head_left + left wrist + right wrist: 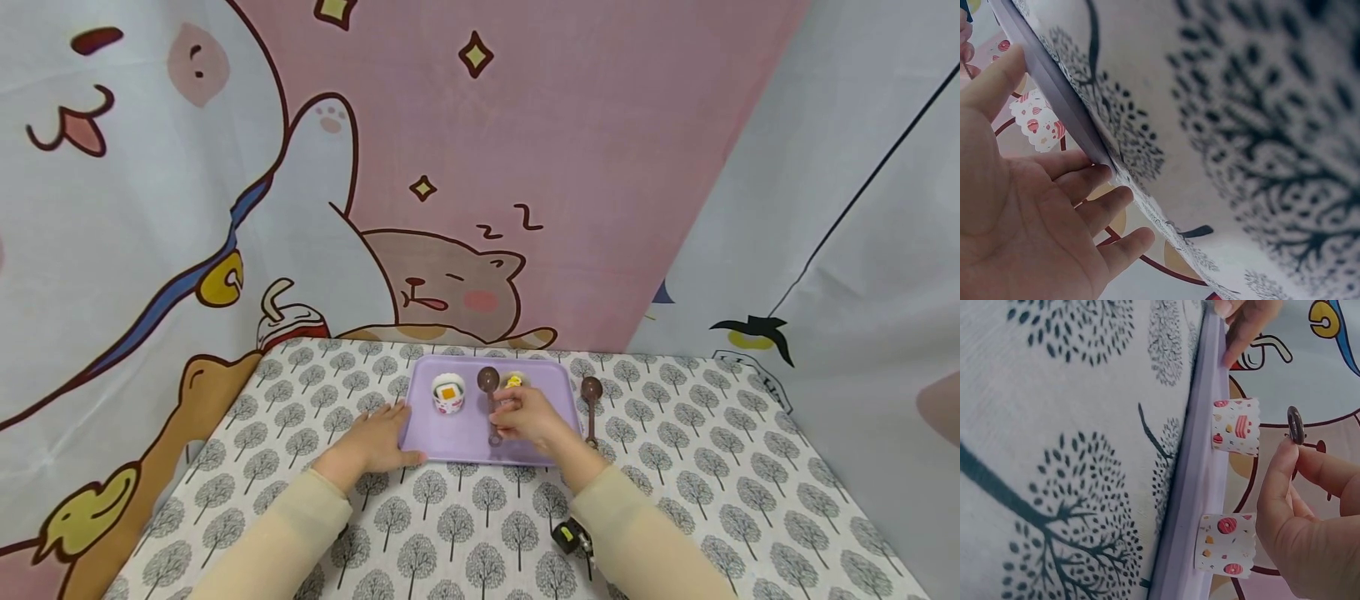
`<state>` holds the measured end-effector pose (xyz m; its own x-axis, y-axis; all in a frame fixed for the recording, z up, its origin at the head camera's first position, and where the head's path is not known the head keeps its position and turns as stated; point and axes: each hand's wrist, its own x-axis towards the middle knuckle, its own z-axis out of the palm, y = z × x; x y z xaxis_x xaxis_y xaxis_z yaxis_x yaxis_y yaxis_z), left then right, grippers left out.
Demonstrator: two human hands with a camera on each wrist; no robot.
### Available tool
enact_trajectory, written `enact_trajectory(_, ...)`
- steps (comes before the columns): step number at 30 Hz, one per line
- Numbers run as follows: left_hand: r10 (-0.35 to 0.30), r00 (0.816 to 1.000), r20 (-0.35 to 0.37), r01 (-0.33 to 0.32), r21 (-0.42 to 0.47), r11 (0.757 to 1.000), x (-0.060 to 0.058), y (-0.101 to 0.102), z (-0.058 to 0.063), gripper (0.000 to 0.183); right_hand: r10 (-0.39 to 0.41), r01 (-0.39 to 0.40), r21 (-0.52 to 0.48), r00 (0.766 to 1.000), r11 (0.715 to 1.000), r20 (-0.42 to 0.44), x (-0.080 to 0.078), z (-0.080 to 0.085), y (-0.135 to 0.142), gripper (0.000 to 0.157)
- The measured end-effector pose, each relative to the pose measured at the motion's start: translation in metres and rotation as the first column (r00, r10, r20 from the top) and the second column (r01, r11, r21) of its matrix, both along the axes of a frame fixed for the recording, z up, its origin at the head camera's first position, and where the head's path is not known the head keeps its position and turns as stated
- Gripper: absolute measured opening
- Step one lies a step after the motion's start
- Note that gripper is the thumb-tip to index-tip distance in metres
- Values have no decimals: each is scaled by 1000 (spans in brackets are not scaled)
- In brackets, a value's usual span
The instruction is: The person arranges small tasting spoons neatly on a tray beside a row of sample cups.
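Observation:
My right hand (523,414) pinches the handle of a brown spoon (488,380) between thumb and fingers over the purple tray (453,446). The spoon's bowl points away from me; the ring at its handle end (1295,425) shows in the right wrist view. My left hand (377,442) lies with fingers extended at the tray's left edge, thumb near the front corner. On the tray's left half stands a white patterned paper cup (448,403) with an orange square inside. Another paper cup (1225,545), with something yellow (514,381) in it, is partly hidden behind my right hand.
A second brown spoon (592,408) lies on the tree-print tablecloth (487,533) to the right of the tray. A small black device (567,537) sits beside my right sleeve. Behind the table hangs a cartoon-print cloth (585,167).

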<state>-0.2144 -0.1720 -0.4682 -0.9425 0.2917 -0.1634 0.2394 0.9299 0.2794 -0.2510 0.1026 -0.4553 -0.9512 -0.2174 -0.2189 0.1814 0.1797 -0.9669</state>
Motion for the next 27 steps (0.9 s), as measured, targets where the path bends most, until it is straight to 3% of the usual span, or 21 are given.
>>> enact_trajectory(17, -2, 1000, 10, 2, 16, 1000, 3, 1, 5, 98, -23, 21, 102, 999, 995, 26, -1, -21, -17, 34)
enact_trajectory(27, 5, 1000, 12, -6, 14, 1000, 0, 1, 1, 98, -29, 27, 107, 1000, 994, 11, -2, -23, -23, 38)
